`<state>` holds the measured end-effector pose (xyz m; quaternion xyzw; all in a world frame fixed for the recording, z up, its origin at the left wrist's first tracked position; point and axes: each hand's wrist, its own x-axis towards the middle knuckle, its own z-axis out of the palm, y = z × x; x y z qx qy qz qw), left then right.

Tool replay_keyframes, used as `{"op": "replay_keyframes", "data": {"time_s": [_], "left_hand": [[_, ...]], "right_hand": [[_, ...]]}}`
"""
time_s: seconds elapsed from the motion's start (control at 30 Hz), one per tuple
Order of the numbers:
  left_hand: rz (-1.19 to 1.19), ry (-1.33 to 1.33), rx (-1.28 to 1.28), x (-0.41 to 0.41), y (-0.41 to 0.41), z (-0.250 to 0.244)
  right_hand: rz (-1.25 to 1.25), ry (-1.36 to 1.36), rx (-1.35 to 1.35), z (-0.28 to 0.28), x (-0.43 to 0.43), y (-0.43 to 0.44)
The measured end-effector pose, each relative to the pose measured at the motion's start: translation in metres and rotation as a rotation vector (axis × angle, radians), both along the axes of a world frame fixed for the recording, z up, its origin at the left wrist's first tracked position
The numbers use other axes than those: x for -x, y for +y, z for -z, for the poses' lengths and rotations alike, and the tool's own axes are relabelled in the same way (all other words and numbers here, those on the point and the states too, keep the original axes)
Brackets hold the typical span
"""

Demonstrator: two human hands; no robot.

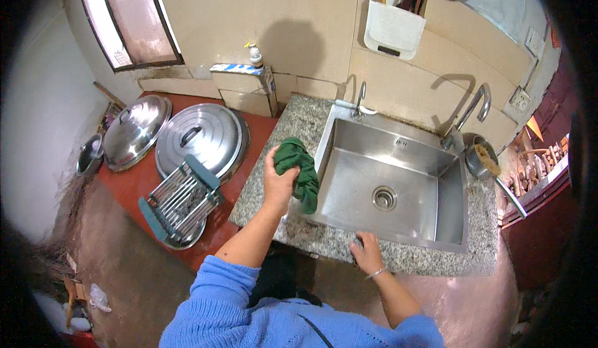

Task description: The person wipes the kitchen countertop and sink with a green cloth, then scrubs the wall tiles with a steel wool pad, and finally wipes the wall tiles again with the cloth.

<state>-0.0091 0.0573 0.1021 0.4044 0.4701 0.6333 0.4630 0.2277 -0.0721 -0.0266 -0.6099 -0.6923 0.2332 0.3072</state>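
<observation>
My left hand (276, 187) grips a bunched green cloth (301, 179) above the granite countertop (299, 119), beside the sink's left rim. The cloth hangs down past my fingers on the right. A stainless steel sink (364, 170) lies in front of me, with a round drain (384, 198) in its floor. My right hand (368, 253) is at the counter's front edge, below the sink, and I see nothing held in it. Its thumb and fingers are a little apart; whether it rests on the stone is unclear.
Left, on a red surface (261, 133), are two metal lids (201, 137) and a rack with green ends (180, 203). Two faucets (467, 109) rise behind the sink. A metal pot (476, 161) sits at its right. A pump bottle (255, 57) stands on a tiled ledge.
</observation>
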Motion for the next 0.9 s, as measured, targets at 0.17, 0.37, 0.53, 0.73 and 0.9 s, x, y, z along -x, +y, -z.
{"op": "replay_keyframes", "data": {"time_s": [0.17,0.37,0.53,0.73,0.9], "left_hand": [[-0.139,0.167,-0.272,0.033,0.090,-0.032],[-0.235,0.259,-0.522,0.065,0.208,-0.127],[-0.437,0.458,-0.704,0.075,0.303,-0.194],[-0.645,0.564,-0.704,0.075,0.378,-0.260],[-0.661,0.539,-0.643,0.065,0.432,-0.284]], "right_hand": [[0.192,-0.046,-0.051,-0.006,0.009,0.001],[0.535,-0.348,-0.178,0.008,0.011,0.014],[0.605,-0.490,0.030,0.036,0.000,0.045],[0.865,-0.809,0.285,0.050,0.000,0.069],[0.710,-0.960,0.776,-0.027,0.039,0.104]]}}
